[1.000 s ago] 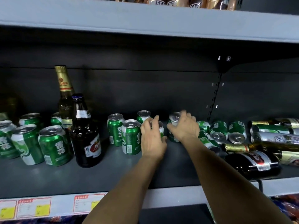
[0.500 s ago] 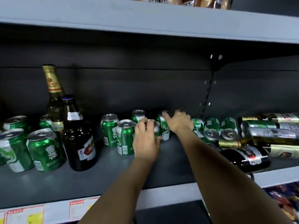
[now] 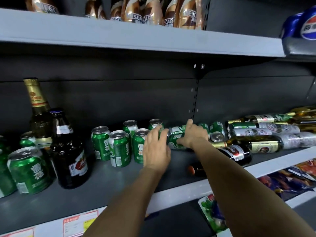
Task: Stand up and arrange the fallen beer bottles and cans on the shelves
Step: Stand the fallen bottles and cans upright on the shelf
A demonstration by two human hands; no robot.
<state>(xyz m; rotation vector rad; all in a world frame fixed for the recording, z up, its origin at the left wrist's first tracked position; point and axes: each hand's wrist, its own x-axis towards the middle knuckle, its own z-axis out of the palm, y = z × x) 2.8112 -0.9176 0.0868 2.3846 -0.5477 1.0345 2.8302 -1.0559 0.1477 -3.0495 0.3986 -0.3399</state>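
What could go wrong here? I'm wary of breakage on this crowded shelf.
The right hand grips a lying green can amid the fallen pile; pulling it may roll neighbouring cans. The lying dark brown glass bottle sits near the grey shelf edge and could roll off. The left hand could topple the upright green can.

A grey shelf [image 3: 51,202] holds upright green cans [image 3: 119,148] at centre and fallen bottles [image 3: 256,146] at 3 o'clock. The right hand [image 3: 192,135] grips a can lying on its side [image 3: 176,140]. The left hand [image 3: 156,149] reaches beside it, fingers relaxed, at 9 o'clock of that can.
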